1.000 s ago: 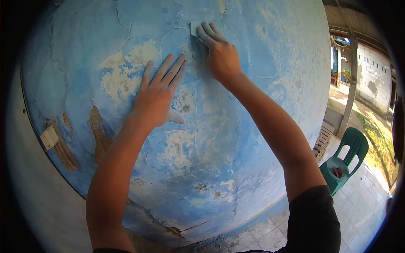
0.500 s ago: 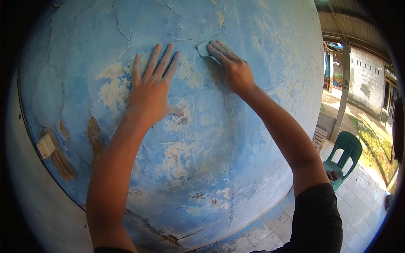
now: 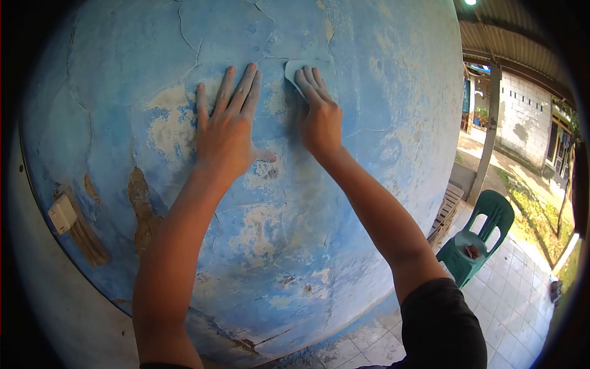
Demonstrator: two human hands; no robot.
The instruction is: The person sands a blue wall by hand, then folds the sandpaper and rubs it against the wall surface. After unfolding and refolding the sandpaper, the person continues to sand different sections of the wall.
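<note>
A blue wall (image 3: 362, 203) with cracked, peeling paint and pale patches fills most of the view. Flat against it, fingers spread, rests my left hand (image 3: 228, 126), which holds nothing. To its right my right hand (image 3: 319, 111) presses a thin pale sheet (image 3: 294, 69) to the wall, the fingertips on top of it. The sheet's left edge and upper corner show; the rest lies under the hand. Both hands' fingers look dusty.
A light switch box (image 3: 62, 214) is fixed at the wall's lower left, beside exposed wood. On the tiled floor at the right stands a green plastic chair (image 3: 495, 212) with small brown pieces on its seat. Behind it are a post (image 3: 490, 138) and a block building (image 3: 522, 117).
My right hand and the sheet have shifted slightly left, and the hand now points more upright. My left hand stays about where it was. The view has turned a little, showing more of the chair.
</note>
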